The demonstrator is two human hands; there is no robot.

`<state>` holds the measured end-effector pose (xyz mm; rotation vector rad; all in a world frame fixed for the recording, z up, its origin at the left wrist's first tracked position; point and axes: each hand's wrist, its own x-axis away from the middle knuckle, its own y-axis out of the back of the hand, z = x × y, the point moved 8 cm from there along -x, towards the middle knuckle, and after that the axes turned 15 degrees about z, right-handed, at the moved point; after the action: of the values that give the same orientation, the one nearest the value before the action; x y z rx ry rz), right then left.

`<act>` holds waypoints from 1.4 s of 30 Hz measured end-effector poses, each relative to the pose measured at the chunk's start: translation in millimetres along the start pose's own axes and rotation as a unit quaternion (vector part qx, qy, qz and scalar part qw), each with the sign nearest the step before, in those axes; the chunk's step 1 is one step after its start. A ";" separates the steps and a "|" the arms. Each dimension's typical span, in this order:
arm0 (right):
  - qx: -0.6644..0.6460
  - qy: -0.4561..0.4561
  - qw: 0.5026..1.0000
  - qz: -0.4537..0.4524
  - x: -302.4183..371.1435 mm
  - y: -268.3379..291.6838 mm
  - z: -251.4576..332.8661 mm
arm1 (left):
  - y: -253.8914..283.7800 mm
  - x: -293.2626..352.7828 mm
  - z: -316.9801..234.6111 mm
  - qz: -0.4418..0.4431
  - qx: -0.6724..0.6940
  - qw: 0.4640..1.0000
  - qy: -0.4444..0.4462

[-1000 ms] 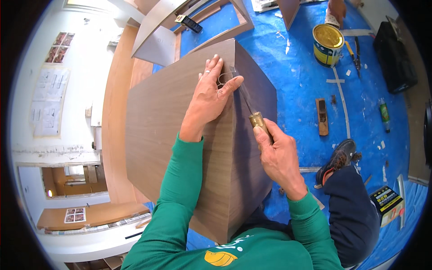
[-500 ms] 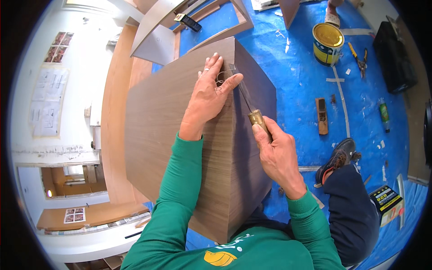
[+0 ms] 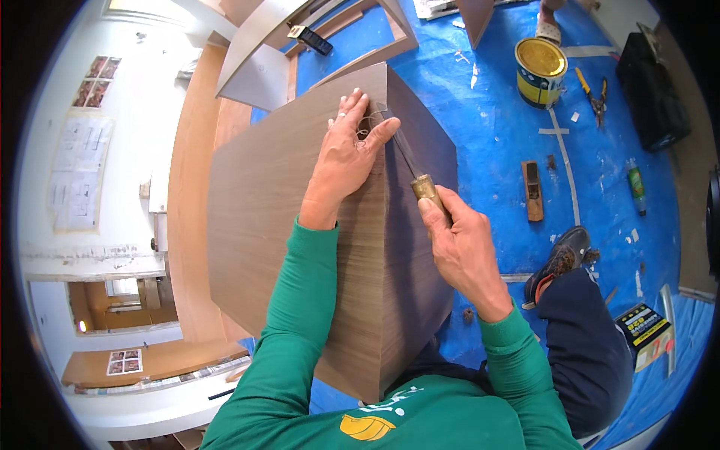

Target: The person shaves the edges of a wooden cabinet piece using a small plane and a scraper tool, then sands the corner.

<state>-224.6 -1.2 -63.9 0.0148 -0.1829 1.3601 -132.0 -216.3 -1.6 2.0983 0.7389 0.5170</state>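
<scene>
My right hand (image 3: 466, 244) is wrapped round the handle of a chisel (image 3: 422, 186) with a brass-coloured collar. Its dark blade slants away to the far left along the upper edge of a brown wood-grain cabinet box (image 3: 292, 195). On the top face rests my left hand (image 3: 341, 161), fingers stretched out flat. The left thumb lies over the edge beside the blade's far end and hides part of it. Thin curled shavings (image 3: 373, 118) loop by that thumb and the fingers.
Blue sheeting (image 3: 499, 135) covers the floor. On it, to the right, are a wooden hand plane (image 3: 532, 191), a yellow-lidded can (image 3: 540, 71), yellow-handled pliers (image 3: 594, 97), a green bottle (image 3: 637, 187) and a black-and-yellow tin (image 3: 643, 330). A cabinet frame (image 3: 262, 67) stands beyond the box.
My right hand has pushed the chisel slightly farther away along the box's edge. The left hand stays nearly in place. The whole view has shifted a little.
</scene>
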 end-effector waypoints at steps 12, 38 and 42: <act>-0.044 -0.015 0.998 -0.029 -5.1 1.9 -22.7 | -8.2 -7.5 -9.7 -0.007 -0.062 0.998 0.026; -0.229 -0.090 0.962 -0.118 75.6 56.3 -66.5 | 40.5 -92.5 -64.5 0.183 -0.362 0.909 0.092; -0.221 -0.112 0.962 -0.115 58.2 42.8 -88.6 | 46.8 -98.5 -45.6 0.209 -0.317 0.921 0.089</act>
<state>-243.9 74.6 -147.2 -0.1807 -0.6537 1.0600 -216.9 -278.0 52.7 1.5919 0.1591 1.0382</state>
